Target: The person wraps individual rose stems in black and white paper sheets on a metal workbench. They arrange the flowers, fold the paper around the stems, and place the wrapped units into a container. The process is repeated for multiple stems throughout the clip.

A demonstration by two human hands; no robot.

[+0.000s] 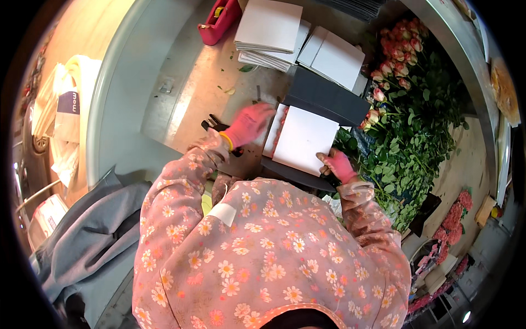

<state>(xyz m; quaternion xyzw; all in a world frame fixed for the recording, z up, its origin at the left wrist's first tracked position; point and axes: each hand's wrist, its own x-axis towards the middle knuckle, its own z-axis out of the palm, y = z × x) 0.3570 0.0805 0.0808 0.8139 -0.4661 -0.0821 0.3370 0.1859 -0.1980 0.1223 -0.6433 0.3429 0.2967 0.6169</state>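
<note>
A white cardboard sheet (304,140) lies in front of me, with a thin row of reddish flower heads (280,130) showing along its left edge. Under and behind it is a dark grey cardboard piece (326,98). My right hand (338,166), in a pink glove with bare fingertips, grips the sheet's lower right corner, thumb on top; something black shows just below it. My left hand (249,127), in a pink glove with a yellow cuff, is left of the sheet, its fingers stretched out and holding nothing. Beside its wrist lies a black-handled tool (211,123), partly hidden.
Stacks of white cardboard (268,24) and a red tape dispenser (216,23) stand at the far side of the table (189,104). Pink-and-cream roses (397,52) with long leafy stems (405,148) fill the right side. A grey cloth (98,225) hangs at the left edge.
</note>
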